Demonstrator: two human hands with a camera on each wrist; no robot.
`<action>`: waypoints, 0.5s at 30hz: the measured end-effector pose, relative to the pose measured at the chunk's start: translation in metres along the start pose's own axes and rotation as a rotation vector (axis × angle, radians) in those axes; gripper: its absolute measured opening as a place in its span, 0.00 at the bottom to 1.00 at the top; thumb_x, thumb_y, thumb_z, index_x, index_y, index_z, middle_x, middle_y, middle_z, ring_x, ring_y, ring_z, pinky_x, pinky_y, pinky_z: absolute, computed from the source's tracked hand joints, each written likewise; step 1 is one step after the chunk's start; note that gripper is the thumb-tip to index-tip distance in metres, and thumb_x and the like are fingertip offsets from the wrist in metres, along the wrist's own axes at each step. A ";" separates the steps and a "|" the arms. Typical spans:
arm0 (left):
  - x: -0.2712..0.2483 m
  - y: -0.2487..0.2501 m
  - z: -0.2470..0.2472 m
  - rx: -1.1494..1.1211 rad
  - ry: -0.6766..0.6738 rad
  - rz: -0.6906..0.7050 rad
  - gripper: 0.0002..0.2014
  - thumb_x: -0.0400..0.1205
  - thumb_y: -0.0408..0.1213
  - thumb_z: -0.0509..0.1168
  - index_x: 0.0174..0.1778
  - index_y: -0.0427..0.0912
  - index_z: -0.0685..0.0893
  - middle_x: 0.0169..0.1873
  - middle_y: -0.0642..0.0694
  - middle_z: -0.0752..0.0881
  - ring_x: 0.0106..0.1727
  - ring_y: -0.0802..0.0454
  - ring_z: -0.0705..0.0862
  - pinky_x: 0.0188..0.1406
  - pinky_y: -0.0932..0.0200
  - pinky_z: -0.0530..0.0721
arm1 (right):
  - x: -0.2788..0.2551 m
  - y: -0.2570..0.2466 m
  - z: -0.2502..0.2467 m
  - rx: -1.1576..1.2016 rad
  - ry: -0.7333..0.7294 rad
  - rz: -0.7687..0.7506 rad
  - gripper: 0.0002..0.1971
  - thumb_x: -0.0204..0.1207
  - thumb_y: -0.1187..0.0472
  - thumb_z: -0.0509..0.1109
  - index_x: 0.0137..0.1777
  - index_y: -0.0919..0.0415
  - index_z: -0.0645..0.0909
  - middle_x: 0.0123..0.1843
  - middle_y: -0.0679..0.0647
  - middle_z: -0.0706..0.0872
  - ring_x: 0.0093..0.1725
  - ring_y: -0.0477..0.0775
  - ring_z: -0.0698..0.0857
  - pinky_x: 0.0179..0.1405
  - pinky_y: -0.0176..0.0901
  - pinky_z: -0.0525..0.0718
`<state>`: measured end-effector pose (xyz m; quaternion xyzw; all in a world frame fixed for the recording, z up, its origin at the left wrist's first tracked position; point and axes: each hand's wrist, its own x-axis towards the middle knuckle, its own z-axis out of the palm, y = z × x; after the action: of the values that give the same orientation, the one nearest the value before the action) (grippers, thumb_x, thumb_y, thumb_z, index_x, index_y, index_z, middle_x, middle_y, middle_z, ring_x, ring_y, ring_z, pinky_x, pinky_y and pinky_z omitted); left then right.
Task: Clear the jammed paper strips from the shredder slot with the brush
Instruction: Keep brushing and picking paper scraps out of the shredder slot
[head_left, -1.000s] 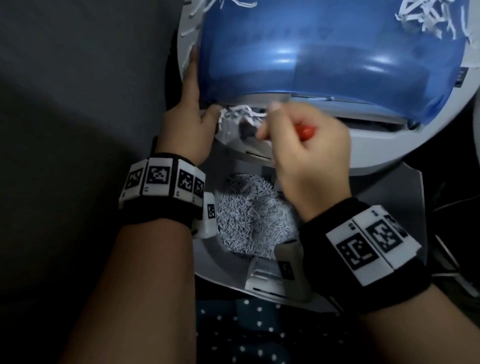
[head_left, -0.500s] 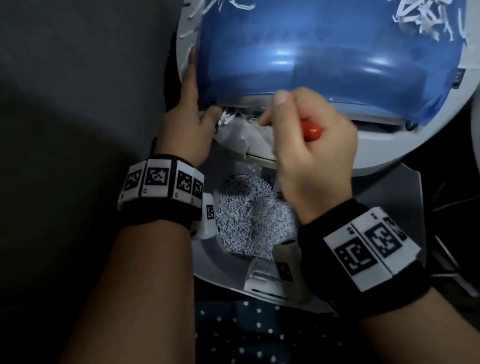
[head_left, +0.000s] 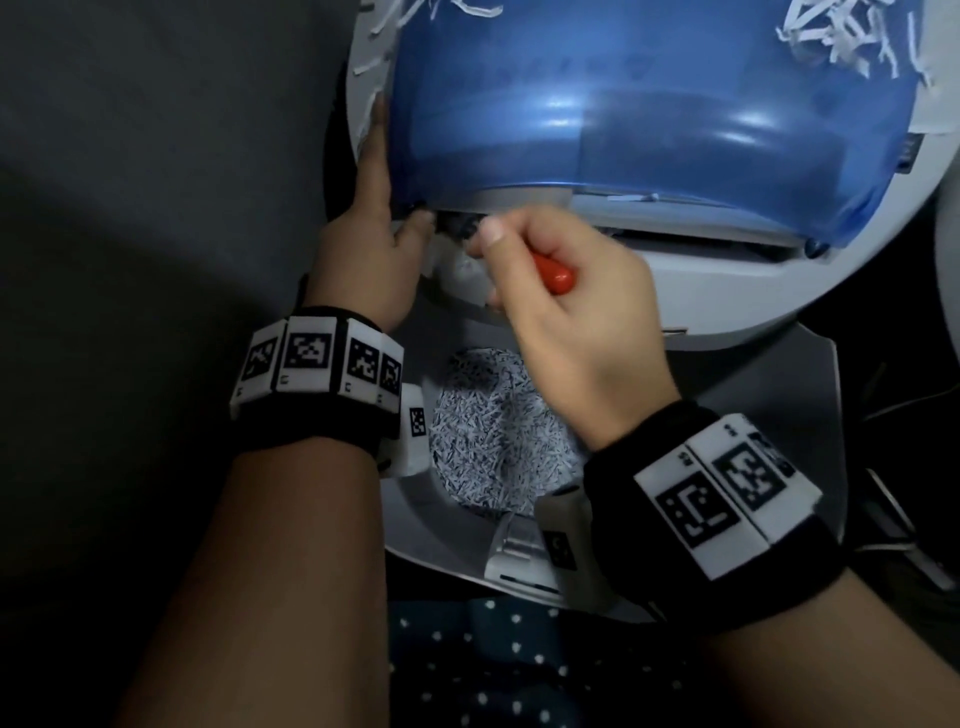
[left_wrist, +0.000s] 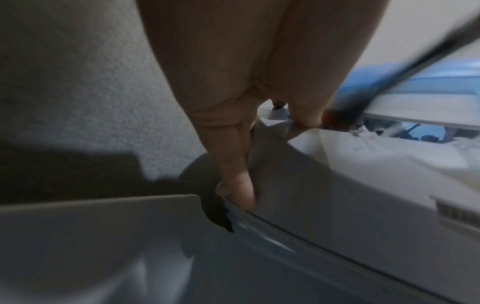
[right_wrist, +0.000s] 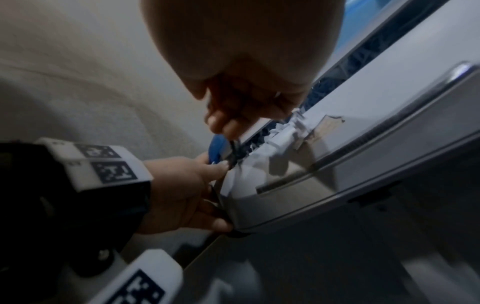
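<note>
- At far left, the left hand (head_left: 366, 249) is gripping the shredder (head_left: 727, 291) at its left edge: the fingers (left_wrist: 239, 185) are curling round the grey rim and the thumb is lying at the left end of the slot (head_left: 691, 236).
- Just beside that thumb, crumpled white strips (head_left: 462, 270) are bunching out of the slot's left end, touching the grey housing below it.
- Next to them, the brush (head_left: 553, 273) is pointing into the slot's left end, with its dark tip among the strips and its orange handle end sticking out from the fist.
- Around the brush, the right hand (head_left: 566, 312) is closing tight, with the thumb and forefinger pinching the shaft near the tip and the other fingers curling under.
- Above both hands, the blue cover (head_left: 649, 104) is arching over the slot, and loose white shreds (head_left: 852, 36) are lying on it at top right.
- Below the hands, a heap of fine shreds (head_left: 498, 431) is sitting in the grey bin (head_left: 753, 395).
</note>
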<state>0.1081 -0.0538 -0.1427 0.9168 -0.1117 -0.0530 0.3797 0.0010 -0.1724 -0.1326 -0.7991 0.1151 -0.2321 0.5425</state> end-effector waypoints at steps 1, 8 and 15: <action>0.000 0.000 0.000 -0.004 -0.002 -0.002 0.38 0.87 0.39 0.60 0.86 0.66 0.45 0.65 0.44 0.85 0.50 0.49 0.85 0.58 0.42 0.86 | 0.000 0.002 0.000 -0.050 0.001 0.018 0.16 0.84 0.51 0.64 0.43 0.60 0.86 0.33 0.54 0.86 0.38 0.57 0.86 0.42 0.60 0.84; 0.000 0.001 0.000 -0.008 -0.003 -0.013 0.39 0.87 0.38 0.60 0.86 0.66 0.45 0.65 0.45 0.84 0.46 0.52 0.83 0.59 0.41 0.86 | 0.012 0.009 -0.034 -0.119 0.423 0.006 0.25 0.80 0.50 0.58 0.31 0.71 0.77 0.25 0.64 0.77 0.30 0.66 0.78 0.33 0.63 0.77; -0.001 0.001 0.000 -0.011 -0.001 -0.018 0.38 0.87 0.39 0.59 0.85 0.68 0.44 0.66 0.46 0.84 0.49 0.48 0.85 0.57 0.40 0.87 | 0.000 0.014 -0.009 -0.113 0.047 0.179 0.12 0.84 0.48 0.65 0.45 0.53 0.83 0.33 0.47 0.83 0.38 0.51 0.81 0.47 0.55 0.83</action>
<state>0.1070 -0.0544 -0.1417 0.9156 -0.1032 -0.0576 0.3843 -0.0029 -0.1850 -0.1427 -0.8092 0.2115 -0.1946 0.5125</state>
